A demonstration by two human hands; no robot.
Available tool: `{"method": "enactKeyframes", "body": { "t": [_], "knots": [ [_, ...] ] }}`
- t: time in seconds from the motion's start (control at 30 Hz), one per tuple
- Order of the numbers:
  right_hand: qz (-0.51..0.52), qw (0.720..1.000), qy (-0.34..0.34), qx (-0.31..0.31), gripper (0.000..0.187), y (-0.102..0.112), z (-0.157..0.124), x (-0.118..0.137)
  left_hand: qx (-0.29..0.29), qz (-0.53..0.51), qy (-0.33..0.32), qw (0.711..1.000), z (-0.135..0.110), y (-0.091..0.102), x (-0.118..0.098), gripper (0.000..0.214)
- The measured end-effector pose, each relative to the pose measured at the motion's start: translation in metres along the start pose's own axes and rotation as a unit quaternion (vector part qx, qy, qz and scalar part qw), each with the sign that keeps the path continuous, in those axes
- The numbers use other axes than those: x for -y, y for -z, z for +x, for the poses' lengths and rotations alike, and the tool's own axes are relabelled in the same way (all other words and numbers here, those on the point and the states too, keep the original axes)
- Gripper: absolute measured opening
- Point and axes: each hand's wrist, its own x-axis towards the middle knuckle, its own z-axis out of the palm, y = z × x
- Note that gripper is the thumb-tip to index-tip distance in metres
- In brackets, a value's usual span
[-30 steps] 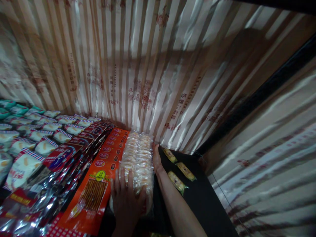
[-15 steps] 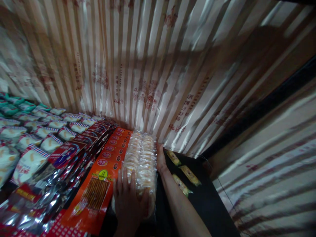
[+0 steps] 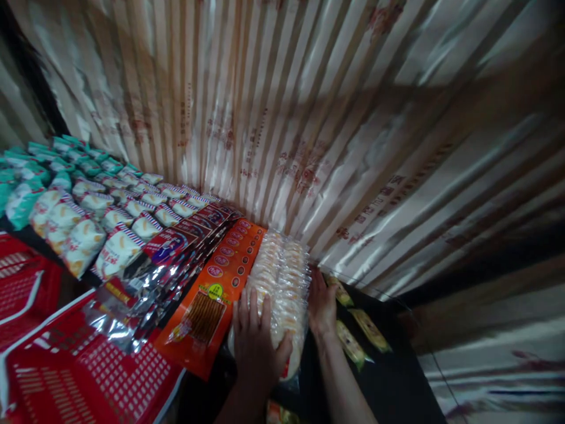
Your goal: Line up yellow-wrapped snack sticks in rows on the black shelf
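Note:
Two rows of clear-wrapped, pale round crackers [image 3: 278, 282] stand on edge side by side on a black surface. My left hand [image 3: 258, 338] lies across the near left part of these packs, fingers stretched and thumb apart. Along their right side is my right hand [image 3: 323, 303], its fingers extended upward and its thumb apart; the side of the hand facing the packs is partly hidden. Touching the packs' left edge is an orange snack packet [image 3: 225, 277] with a picture of brown sticks. Several small yellow-green packets [image 3: 369, 330] lie right of my right arm.
Dark foil packets [image 3: 189, 247], white snack bags [image 3: 119, 247] and green bags [image 3: 26, 197] stretch leftward. Red plastic baskets [image 3: 88, 377] stand at the lower left. Behind everything hangs a pleated, printed sheet [image 3: 265, 118]. Another small packet [image 3: 282, 412] shows at the bottom edge.
The view has swung left, so everything sits further right and the red baskets show more. My right hand has drawn nearer along the packs' side; my left stays on them.

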Motion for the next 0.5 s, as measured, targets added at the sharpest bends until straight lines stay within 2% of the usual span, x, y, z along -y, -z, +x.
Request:
{"method": "enactKeyframes", "body": {
  "t": [0.1,0.2,0.33,0.5],
  "knots": [
    [0.021,0.999,-0.018,-0.024,0.069,0.001,-0.026,-0.003,0.001,-0.014,0.001,1.0,0.001,0.004,0.001,0.065],
    [0.009,0.999,-0.037,0.008,0.07,-0.008,-0.042,-0.005,0.0,-0.029,-0.004,1.0,0.002,0.006,0.001,0.064],
    [-0.001,0.998,-0.032,0.059,0.064,-0.02,-0.047,-0.002,-0.004,-0.038,-0.001,0.999,0.003,0.006,0.002,0.066],
    [0.053,0.996,-0.044,0.057,0.062,-0.023,-0.046,0.002,-0.003,-0.035,0.003,0.999,0.003,0.005,0.002,0.065]
  ]
}}
